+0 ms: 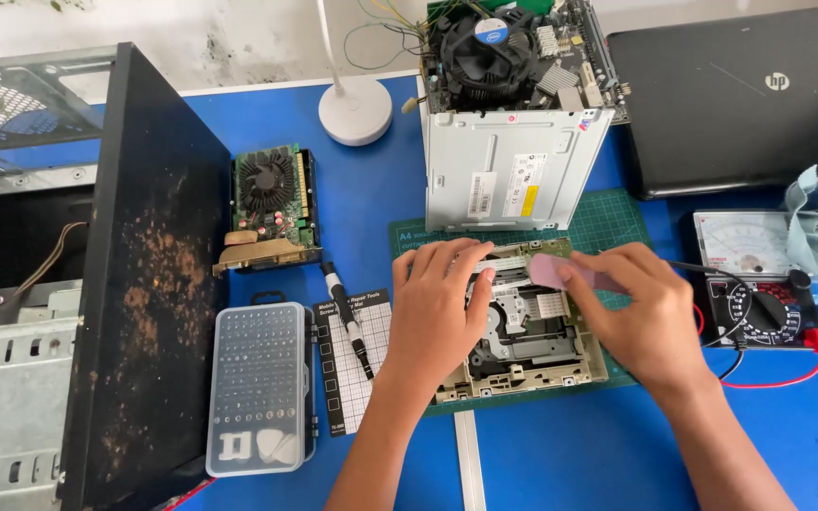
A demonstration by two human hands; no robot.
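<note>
An opened optical drive mechanism with a beige frame lies on a green cutting mat. My left hand rests flat on its left side, fingers pressing down near a white ribbon strip. My right hand pinches a small pink eraser-like block and holds it over the drive's upper edge, touching or almost touching it.
A silver drive cover stands behind the mat, with a motherboard and fan above. A graphics card, screwdriver, bit case and rusty computer case are at left. A multimeter and laptop lie at right.
</note>
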